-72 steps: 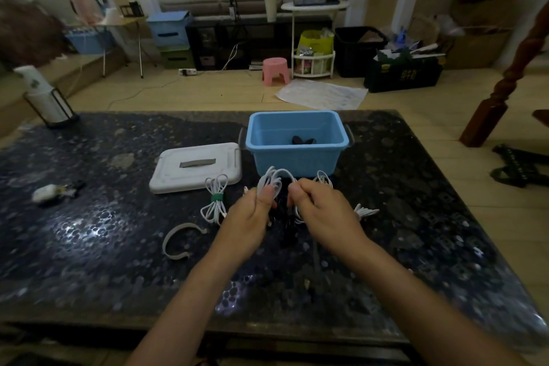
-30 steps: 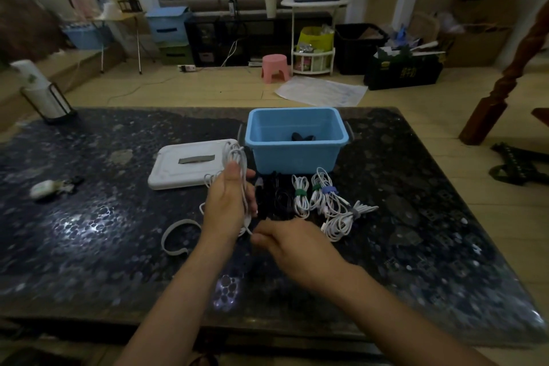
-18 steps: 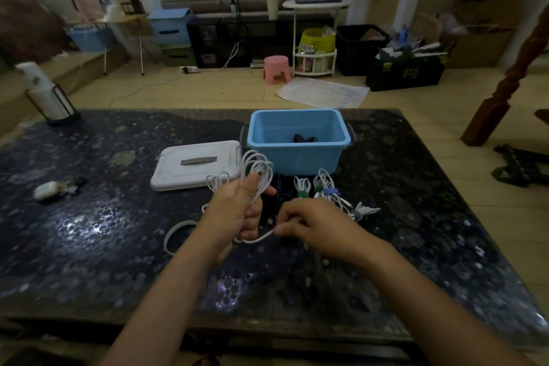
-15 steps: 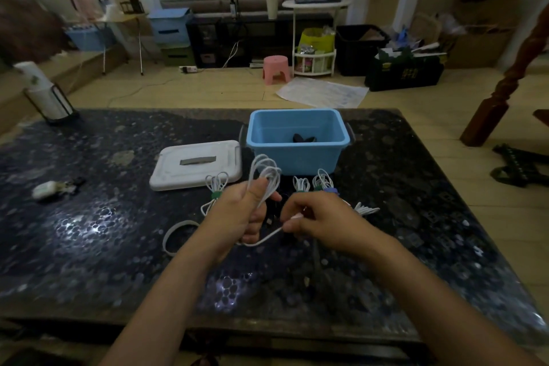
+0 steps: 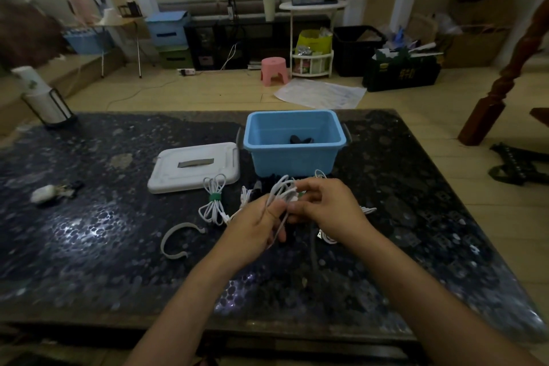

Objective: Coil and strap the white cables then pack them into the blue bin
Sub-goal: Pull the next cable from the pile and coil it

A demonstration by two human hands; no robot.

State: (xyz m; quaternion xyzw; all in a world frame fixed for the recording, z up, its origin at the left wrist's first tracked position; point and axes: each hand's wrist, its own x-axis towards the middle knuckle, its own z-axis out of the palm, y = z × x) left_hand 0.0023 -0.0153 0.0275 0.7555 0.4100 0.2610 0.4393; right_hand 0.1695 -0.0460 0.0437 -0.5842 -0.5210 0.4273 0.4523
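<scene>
- A lived-in room of a home, dimly lit.
- Pale wooden floor with a small pink plastic stool.
- Low dark shelving along the far wall, crowded by storage boxes.
- Dark speckled stone counter in front.

text: none legible | dark crate: yellowish marks, too blurred to read

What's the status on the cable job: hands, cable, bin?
Left hand and right hand both grip a white cable, coiled, not yet strapped. Blue bin open, no white cables inside. Nothing blocking.
</scene>
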